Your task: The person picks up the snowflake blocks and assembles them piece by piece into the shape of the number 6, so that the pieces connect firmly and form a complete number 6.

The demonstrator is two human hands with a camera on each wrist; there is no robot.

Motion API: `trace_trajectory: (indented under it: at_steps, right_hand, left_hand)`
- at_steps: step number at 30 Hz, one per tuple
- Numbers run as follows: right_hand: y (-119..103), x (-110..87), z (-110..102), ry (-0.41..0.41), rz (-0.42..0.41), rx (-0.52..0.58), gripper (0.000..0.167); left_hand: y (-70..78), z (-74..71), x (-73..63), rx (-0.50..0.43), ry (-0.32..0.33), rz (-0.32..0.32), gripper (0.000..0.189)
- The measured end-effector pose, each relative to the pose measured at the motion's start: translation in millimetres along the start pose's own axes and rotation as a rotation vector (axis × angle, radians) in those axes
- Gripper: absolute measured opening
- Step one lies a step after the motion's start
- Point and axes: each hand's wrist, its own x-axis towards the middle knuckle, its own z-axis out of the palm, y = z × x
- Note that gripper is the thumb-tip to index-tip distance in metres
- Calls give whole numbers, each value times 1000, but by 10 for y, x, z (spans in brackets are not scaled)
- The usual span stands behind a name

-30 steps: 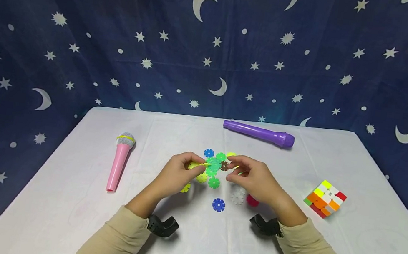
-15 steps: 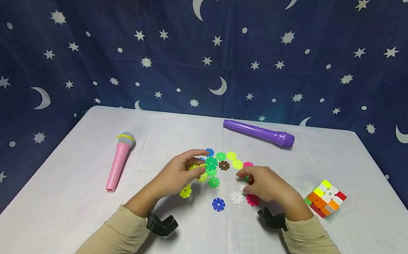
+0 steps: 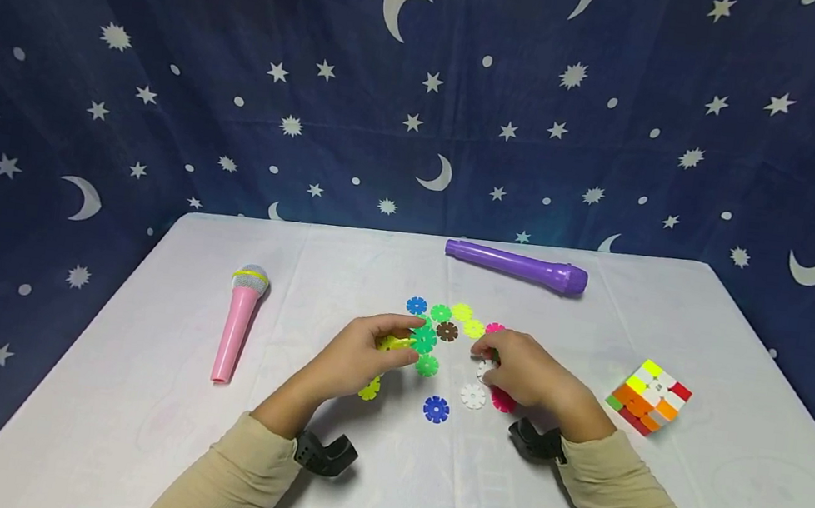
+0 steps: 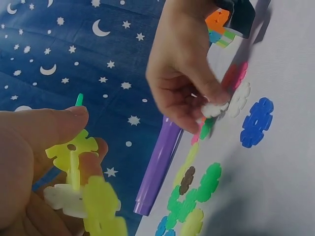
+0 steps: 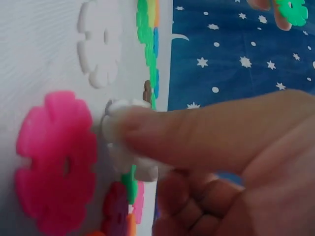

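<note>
My left hand [image 3: 358, 357] holds a small joined cluster of notched plastic discs above the table, left of the loose discs. In the left wrist view, the cluster shows yellow discs [image 4: 74, 147], a white disc [image 4: 66, 199] and a green tip [image 4: 79, 100] past the thumb. A green disc [image 5: 294, 11] shows by the left fingers in the right wrist view. My right hand [image 3: 533, 373] pinches another white disc [image 5: 142, 172] between thumb and finger, close over the tabletop; the thumb covers part of it. Beside it lie a pink-red disc [image 5: 56, 162] and a second white disc [image 5: 101, 44].
Several loose discs lie mid-table, among them a brown one [image 3: 447, 331] and a dark blue one [image 3: 437, 409]. A pink toy microphone [image 3: 238, 323] lies left, a purple one [image 3: 515, 267] at the back. A puzzle cube [image 3: 651, 397] sits right; a starry cloth [image 3: 422, 122] hangs behind.
My right hand has moved away from the left hand, to the right and down, and has taken hold of a white disc. The left hand has turned its cluster slightly and lowered it a little.
</note>
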Motion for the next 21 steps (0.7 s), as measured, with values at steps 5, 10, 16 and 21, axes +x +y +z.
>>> trace_trajectory:
  at_steps: [5, 10, 16, 21]
  right_hand:
    - [-61, -23, -30, 122, -47, 96, 9]
    - [-215, -84, -67, 234, -88, 230, 13]
    - [-367, -130, -62, 358, -192, 319, 13]
    - [-414, -136, -25, 399, -289, 306, 16]
  left_hand:
    - [-14, 29, -4, 77, 21, 15, 40]
    - [-9, 40, -7, 127, 34, 47, 39]
    - [18, 44, -11, 161, 74, 45, 38]
    - [28, 45, -11, 159, 82, 49, 43]
